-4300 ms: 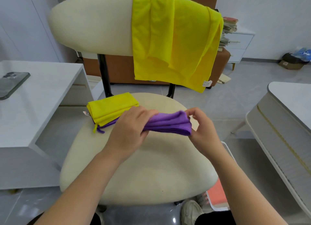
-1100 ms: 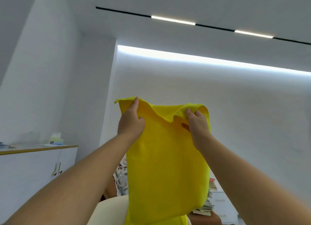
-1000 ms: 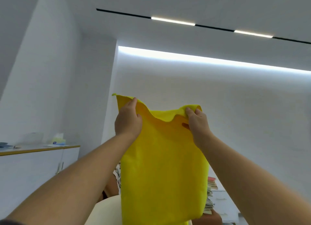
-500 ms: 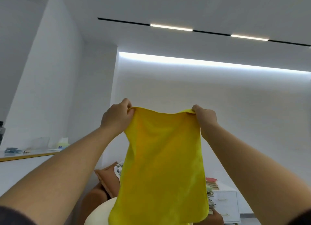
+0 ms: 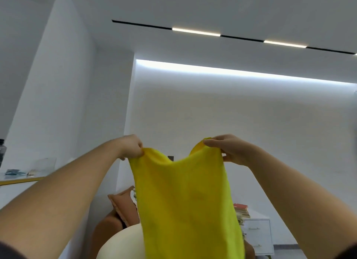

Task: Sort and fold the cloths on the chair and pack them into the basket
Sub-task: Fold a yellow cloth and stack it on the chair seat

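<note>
White walls and a ceiling with light strips [image 5: 196, 32] fill our view, the cream chair back [image 5: 123, 243] low in frame. We hold the yellow cloth [image 5: 185, 200] up in the air before us, our left hand [image 5: 131, 147] and right hand [image 5: 229, 149] each pinching a top corner with curled fingers. It hangs with its long axis vertical, top edge sagging between our hands, lower end pointing down in front of the chair back.

Home living rm: sofa [image 5: 107, 227], books [image 5: 240, 209]
</note>
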Demonstrator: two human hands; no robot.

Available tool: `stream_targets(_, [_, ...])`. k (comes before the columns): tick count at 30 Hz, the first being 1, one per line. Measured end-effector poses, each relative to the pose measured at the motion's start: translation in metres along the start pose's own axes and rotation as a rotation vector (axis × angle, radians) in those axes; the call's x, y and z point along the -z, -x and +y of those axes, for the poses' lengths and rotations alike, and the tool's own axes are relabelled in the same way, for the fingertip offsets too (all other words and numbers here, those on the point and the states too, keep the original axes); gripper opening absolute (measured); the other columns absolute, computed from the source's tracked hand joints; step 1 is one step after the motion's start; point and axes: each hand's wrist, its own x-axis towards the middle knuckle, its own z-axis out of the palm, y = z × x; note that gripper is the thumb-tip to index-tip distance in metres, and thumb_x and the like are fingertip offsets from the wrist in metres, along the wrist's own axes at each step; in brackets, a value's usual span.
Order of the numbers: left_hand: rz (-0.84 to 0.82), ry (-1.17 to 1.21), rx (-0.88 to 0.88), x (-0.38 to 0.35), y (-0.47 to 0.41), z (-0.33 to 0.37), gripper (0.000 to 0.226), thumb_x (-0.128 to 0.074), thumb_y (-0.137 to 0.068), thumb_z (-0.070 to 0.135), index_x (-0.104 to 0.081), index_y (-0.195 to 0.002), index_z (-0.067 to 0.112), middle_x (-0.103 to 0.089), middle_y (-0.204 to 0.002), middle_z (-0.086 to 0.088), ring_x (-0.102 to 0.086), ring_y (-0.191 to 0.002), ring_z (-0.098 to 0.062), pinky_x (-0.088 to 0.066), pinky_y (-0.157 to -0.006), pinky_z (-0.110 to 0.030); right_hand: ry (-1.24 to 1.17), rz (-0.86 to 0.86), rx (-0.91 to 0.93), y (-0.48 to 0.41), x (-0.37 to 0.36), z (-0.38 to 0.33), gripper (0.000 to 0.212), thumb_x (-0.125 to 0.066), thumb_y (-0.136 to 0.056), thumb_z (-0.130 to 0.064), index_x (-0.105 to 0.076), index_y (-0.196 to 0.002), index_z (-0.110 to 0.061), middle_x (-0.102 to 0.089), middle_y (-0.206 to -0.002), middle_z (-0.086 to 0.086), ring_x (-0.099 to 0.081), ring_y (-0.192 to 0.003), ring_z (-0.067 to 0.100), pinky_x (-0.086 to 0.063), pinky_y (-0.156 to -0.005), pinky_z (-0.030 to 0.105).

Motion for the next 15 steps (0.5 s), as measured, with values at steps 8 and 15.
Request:
stream_targets(8, [0.206,0.205,0.053,-0.006,-0.003,-0.014,0.025,-0.053,-0.095,0.026,-0.057,-0.076,0.01,-0.053,-0.071,-0.006,-0.053,-0.063,-0.016,-0.044,-0.057,-0.025,-0.024,0.234,-0.077,-0.006,0.002,0.016,0.047,-0.068,-0.087,-0.02,-0.052,-0.128,-0.004,-0.059,-0.114,0.011,-0.059,-0.1,0.026,-0.051,-0.082,0.038])
stream_targets(15, [0.238,0.985,0.123,-0.018,0.009,-0.019,0.011,-0.064,-0.09,0.019,-0.059,-0.09,0.009,-0.059,-0.11,-0.018,-0.058,-0.089,-0.028,-0.051,-0.08,-0.04,-0.145,0.31,-0.032,0.01,-0.005,0.027,0.036,-0.056,-0.095,-0.021,-0.052,-0.128,-0.007,-0.06,-0.108,0.009,-0.059,-0.099,0.028,-0.051,-0.082,0.039])
